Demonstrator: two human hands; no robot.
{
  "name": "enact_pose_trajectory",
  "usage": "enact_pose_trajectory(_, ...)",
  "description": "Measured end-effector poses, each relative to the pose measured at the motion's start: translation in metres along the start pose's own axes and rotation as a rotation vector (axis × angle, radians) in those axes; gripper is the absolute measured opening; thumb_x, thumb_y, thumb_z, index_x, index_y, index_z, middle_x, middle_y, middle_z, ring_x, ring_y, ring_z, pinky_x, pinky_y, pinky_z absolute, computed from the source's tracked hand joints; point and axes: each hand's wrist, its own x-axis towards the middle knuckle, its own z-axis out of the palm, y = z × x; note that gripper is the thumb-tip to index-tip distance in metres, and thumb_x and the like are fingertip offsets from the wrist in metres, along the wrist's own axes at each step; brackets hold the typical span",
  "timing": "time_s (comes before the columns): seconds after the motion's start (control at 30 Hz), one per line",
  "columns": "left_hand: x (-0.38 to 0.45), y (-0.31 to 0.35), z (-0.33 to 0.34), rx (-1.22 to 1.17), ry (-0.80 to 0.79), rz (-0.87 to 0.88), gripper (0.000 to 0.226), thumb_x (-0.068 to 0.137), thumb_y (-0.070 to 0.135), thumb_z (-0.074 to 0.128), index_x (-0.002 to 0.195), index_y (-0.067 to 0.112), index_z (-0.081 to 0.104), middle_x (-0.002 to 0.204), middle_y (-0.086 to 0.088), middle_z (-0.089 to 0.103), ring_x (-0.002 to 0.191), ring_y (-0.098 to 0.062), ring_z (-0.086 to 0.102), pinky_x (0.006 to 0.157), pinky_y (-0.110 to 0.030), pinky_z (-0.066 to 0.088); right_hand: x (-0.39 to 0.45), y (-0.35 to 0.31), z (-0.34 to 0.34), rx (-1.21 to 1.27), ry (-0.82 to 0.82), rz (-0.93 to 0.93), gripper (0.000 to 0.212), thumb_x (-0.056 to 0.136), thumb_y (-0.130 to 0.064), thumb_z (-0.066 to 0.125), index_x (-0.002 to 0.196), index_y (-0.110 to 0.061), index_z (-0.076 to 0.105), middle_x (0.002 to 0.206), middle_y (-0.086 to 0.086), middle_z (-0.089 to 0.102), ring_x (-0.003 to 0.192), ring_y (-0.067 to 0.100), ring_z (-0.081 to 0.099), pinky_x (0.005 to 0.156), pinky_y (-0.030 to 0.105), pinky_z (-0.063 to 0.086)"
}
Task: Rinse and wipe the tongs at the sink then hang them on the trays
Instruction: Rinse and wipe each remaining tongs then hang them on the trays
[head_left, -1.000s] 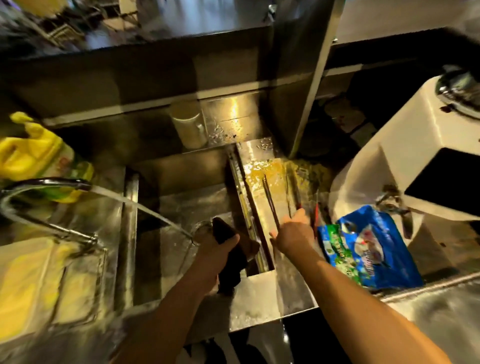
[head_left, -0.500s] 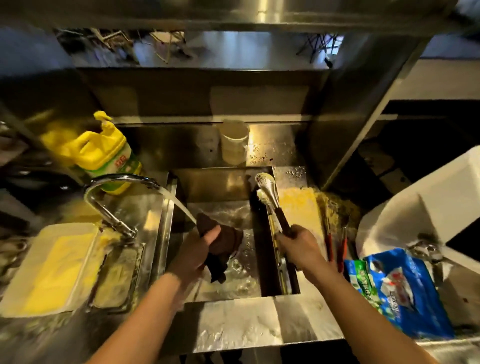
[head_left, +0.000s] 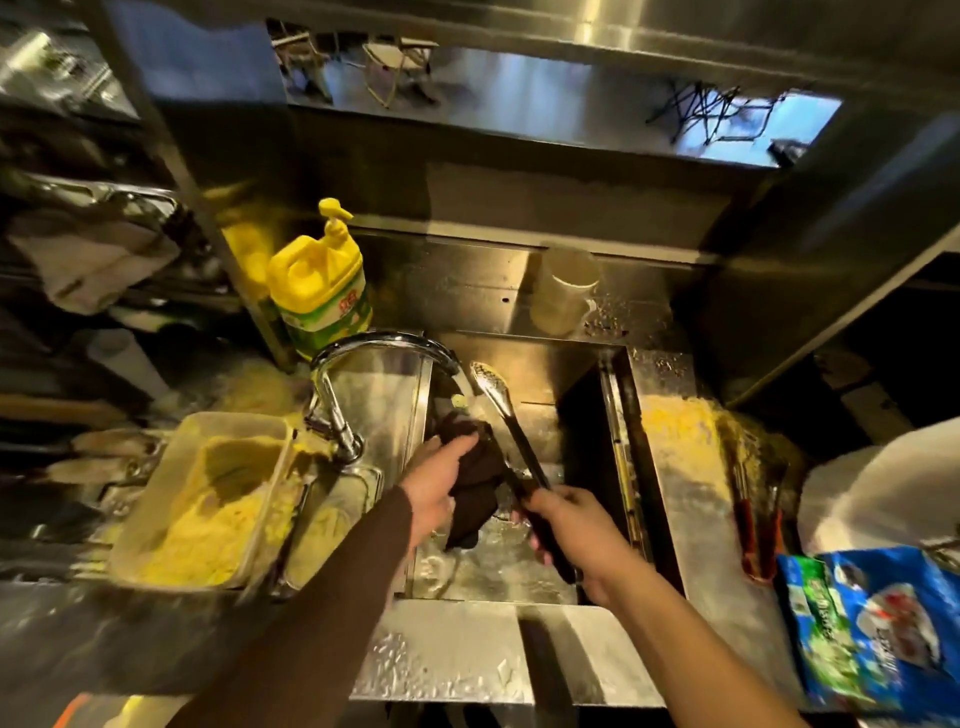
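Tongs (head_left: 498, 410) in right-hand fingers (head_left: 550, 506), left fingers (head_left: 452, 449) clutching cloth (head_left: 475, 493), faucet (head_left: 363, 345) just beside

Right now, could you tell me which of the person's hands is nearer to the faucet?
Left. The left hand, gripping a dark cloth, is just right of the faucet base; the right hand, holding the tongs, is farther right over the sink.

sink (head_left: 519, 660): brushed steel, glossy, wet w/ droplets on front rim
tongs (head_left: 506, 410): shiny metal arms, dark matt handle
cloth (head_left: 475, 488): dark fabric, matt, limp
tap (head_left: 358, 358): polished chrome, mirror-like
soap bottle (head_left: 317, 291): yellow plastic, smooth, slight sheen
tub (head_left: 171, 499): pale plastic, dull, yellow residue inside
bag (head_left: 878, 623): blue plastic film, glossy, crinkled
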Motion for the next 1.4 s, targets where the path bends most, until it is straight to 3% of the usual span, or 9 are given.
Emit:
enact_pose_trajectory(0.1,0.019,0.006,0.014,0.062,0.029,-0.034,0.028,0.091,0.017,0.068,0.116,0.009,0.063,0.083,-0.011,0.076,0.065,-0.023,0.074,0.048,-0.031,0.057,-0.008,0.001,0.015,0.046,0.001,0.003,0.021,0.093,-0.013,0.054,0.078,-0.003,0.065,0.056,0.004,0.059,0.039,0.012,0.046,0.036,0.024,0.035)
enact_pose_trajectory(0.27,0.053,0.028,0.028,0.116,0.128,0.024,0.037,0.089,0.011,0.067,0.123,0.001,0.060,0.083,-0.013,0.066,0.066,-0.024,0.064,0.060,-0.032,0.055,-0.016,0.001,0.001,0.047,-0.028,0.011,0.023,0.093,-0.021,0.056,0.086,-0.002,0.065,0.068,0.011,0.059,0.046,0.016,0.048,0.040,0.026,0.038)
enact_pose_trajectory(0.4,0.057,0.011,0.037,0.256,0.182,0.029,0.027,0.084,0.007,0.066,0.111,0.006,0.062,0.094,-0.017,0.071,0.079,-0.032,0.070,0.067,-0.045,0.062,-0.008,-0.005,0.004,-0.033,0.019,-0.007,0.023,0.092,-0.022,0.057,0.079,-0.004,0.063,0.055,0.006,0.056,0.039,0.015,0.046,0.040,0.025,0.037)
enact_pose_trajectory(0.67,0.055,0.010,0.044,0.141,0.245,0.038,0.026,0.089,0.000,0.061,0.114,0.006,0.062,0.097,-0.020,0.070,0.071,-0.030,0.068,0.052,-0.035,0.058,-0.008,-0.014,-0.004,-0.062,-0.015,0.005,0.020,0.093,-0.020,0.055,0.079,-0.007,0.060,0.049,-0.001,0.052,0.036,0.012,0.045,0.038,0.023,0.036)
enact_pose_trajectory(0.93,0.059,0.009,0.065,0.153,0.214,0.051,0.033,0.089,-0.003,0.057,0.122,0.002,0.062,0.104,-0.022,0.069,0.078,-0.031,0.066,0.065,-0.038,0.055,-0.006,-0.018,-0.022,-0.119,-0.042,-0.038,0.024,0.095,-0.016,0.053,0.073,-0.009,0.055,0.046,0.000,0.049,0.034,0.013,0.041,0.037,0.022,0.034)
enact_pose_trajectory(1.07,0.063,0.012,0.065,0.166,0.282,0.038,0.035,0.092,0.007,0.062,0.127,0.009,0.058,0.117,-0.020,0.068,0.101,-0.035,0.068,0.087,-0.049,0.058,-0.014,-0.014,-0.046,-0.184,-0.075,-0.039,0.022,0.093,-0.016,0.055,0.074,-0.005,0.058,0.046,0.000,0.049,0.033,0.013,0.038,0.040,0.024,0.033)
enact_pose_trajectory(1.2,0.068,0.017,0.046,0.143,0.440,0.157,0.008,0.083,0.003,0.071,0.088,0.005,0.065,0.081,-0.014,0.067,0.072,-0.025,0.064,0.045,-0.021,0.053,-0.024,-0.010,-0.072,-0.130,-0.116,0.057,0.021,0.091,-0.026,0.062,0.086,-0.006,0.059,0.053,0.001,0.051,0.038,0.013,0.038,0.037,0.024,0.031)
enact_pose_trajectory(1.3,0.069,0.015,0.027,-0.001,0.424,0.103,0.028,0.088,0.010,0.070,0.114,0.002,0.063,0.098,-0.016,0.070,0.082,-0.031,0.068,0.065,-0.036,0.058,-0.026,-0.010,-0.083,-0.049,-0.113,0.161,0.035,0.095,-0.042,0.055,0.085,-0.009,0.051,0.051,0.000,0.047,0.038,0.013,0.036,0.035,0.022,0.029)
enact_pose_trajectory(1.4,0.060,0.010,0.024,0.073,0.332,0.083,0.044,0.090,0.019,0.071,0.126,-0.002,0.058,0.099,-0.013,0.068,0.085,-0.033,0.069,0.058,-0.036,0.056,-0.020,-0.012,-0.084,-0.044,-0.098,0.171,0.025,0.097,-0.028,0.051,0.083,-0.007,0.053,0.053,0.003,0.048,0.039,0.015,0.042,0.037,0.023,0.037)
